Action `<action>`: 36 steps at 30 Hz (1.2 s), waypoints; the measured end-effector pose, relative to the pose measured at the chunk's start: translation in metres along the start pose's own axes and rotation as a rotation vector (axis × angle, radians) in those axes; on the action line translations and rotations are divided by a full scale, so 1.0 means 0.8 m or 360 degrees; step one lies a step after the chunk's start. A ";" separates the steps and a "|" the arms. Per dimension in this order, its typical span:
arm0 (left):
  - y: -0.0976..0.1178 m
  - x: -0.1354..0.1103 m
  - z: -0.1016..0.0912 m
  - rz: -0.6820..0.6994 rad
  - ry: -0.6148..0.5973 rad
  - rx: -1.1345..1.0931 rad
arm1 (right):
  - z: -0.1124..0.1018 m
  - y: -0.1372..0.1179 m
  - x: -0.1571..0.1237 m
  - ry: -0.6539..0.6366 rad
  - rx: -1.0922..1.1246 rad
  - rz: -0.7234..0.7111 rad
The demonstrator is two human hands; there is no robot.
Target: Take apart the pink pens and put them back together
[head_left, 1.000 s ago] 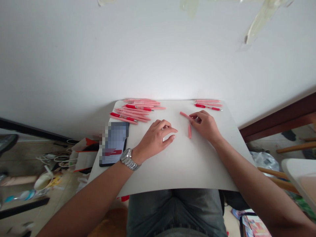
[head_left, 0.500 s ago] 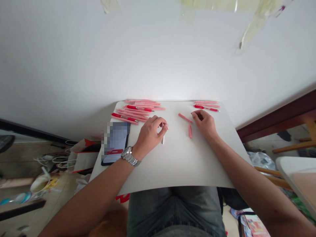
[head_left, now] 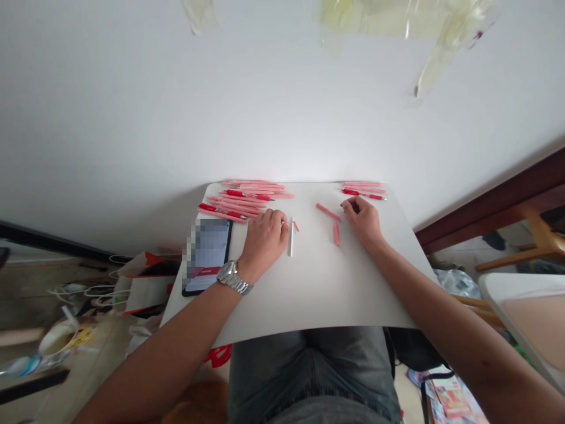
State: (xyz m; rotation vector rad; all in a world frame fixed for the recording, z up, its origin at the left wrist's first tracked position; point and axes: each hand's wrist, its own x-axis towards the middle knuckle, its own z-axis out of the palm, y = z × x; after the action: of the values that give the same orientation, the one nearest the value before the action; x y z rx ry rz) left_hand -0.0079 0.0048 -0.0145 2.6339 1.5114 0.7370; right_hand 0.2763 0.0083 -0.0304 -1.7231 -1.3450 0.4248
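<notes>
My left hand [head_left: 266, 240], with a metal watch on the wrist, is closed with its fingers curled just left of a thin white tube [head_left: 291, 238]. What its fingertips hold, if anything, is hidden. A small pink piece [head_left: 296, 226] lies right beside the tube. My right hand [head_left: 364, 222] is closed in a pinch, with a tiny dark speck at the fingertips that is too small to name. Near its fingers, two pink pen barrel parts [head_left: 328, 211] lie apart from each other, the lower one pointing towards me.
A pile of pink and red pens [head_left: 238, 203] lies at the table's back left. Several more pens [head_left: 364, 191] are at the back right. A phone [head_left: 207, 259] rests on the left edge of the white table [head_left: 318, 300]. A wall [head_left: 282, 118] stands behind.
My left hand has drawn back left from the white tube, and the small pink piece by its fingertips now lies on the table. My right hand keeps its pinch; the view has shifted slightly.
</notes>
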 end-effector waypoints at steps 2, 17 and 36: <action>-0.002 0.000 0.001 0.0010 0.0007 0.0019 | -0.001 -0.001 0.000 -0.0006 -0.0001 0.0006; -0.003 0.001 0.001 -0.0019 -0.0082 0.0112 | -0.062 -0.024 -0.046 -0.0389 -0.0340 -0.0090; -0.003 0.000 0.003 -0.0021 -0.0045 0.0034 | -0.063 -0.034 -0.107 -0.0744 -0.0931 -0.0203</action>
State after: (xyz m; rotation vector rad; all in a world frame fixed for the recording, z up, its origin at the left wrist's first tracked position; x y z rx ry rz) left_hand -0.0088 0.0064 -0.0170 2.6352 1.5364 0.6832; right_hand 0.2657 -0.0897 -0.0012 -2.0648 -2.0591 0.4002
